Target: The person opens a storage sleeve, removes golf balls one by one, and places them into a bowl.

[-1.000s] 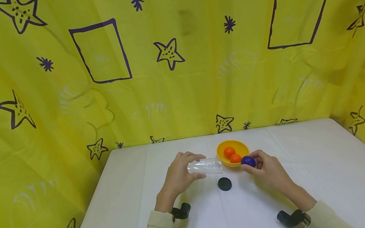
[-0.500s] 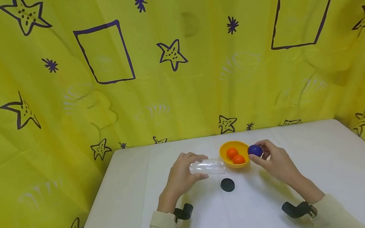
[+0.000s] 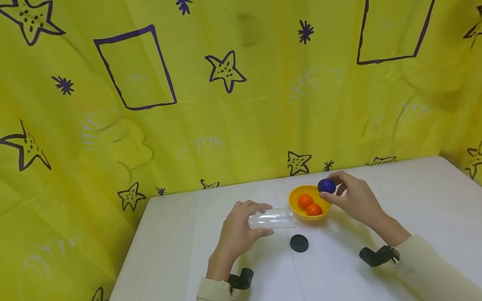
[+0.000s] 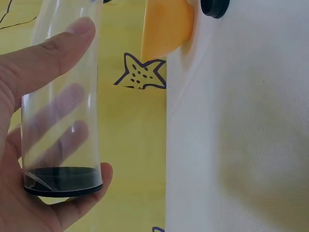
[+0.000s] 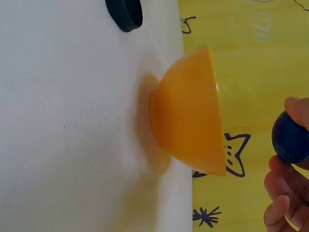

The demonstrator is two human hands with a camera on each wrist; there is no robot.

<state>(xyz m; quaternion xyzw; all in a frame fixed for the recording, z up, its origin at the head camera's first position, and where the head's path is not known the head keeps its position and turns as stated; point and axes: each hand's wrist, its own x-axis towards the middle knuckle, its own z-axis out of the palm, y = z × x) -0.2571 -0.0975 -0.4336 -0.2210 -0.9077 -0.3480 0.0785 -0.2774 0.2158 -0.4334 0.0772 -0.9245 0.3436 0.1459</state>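
**Ball raised over bowl rim; tube held level**

The right hand point(image 3: 355, 198) pinches a blue ball point(image 3: 326, 186) between thumb and fingertips. The ball is round, dark blue, with a finely pebbled surface. It sits above the far right rim of the bowl point(image 3: 299, 211), clear of the table. In the right wrist view the ball point(image 5: 289, 138) shows at the frame edge, with fingers point(image 5: 280, 193) curled below it.

The left hand point(image 3: 236, 232) grips a tube point(image 3: 272, 219), thumb on one side and fingers wrapped round the other. The tube is a clear plastic cylinder with smooth walls, held roughly horizontal, its open end just beside the left rim of the bowl. In the left wrist view the tube point(image 4: 60, 106) has a black cap point(image 4: 63, 181) closing the end nearest the palm; the fingers show through the wall.

The bowl is smooth orange-yellow plastic, round, tapering to a narrow foot. Two orange balls point(image 3: 309, 205) lie inside, touching each other. A black disc-shaped lid point(image 3: 299, 243) lies flat on the white cloth-covered table point(image 3: 428, 225), near the bowl on the person's side.

Change from one second ago: the blue ball has moved from the near right side of the bowl, up and away to the far rim. The tube, lid and bowl keep their positions.
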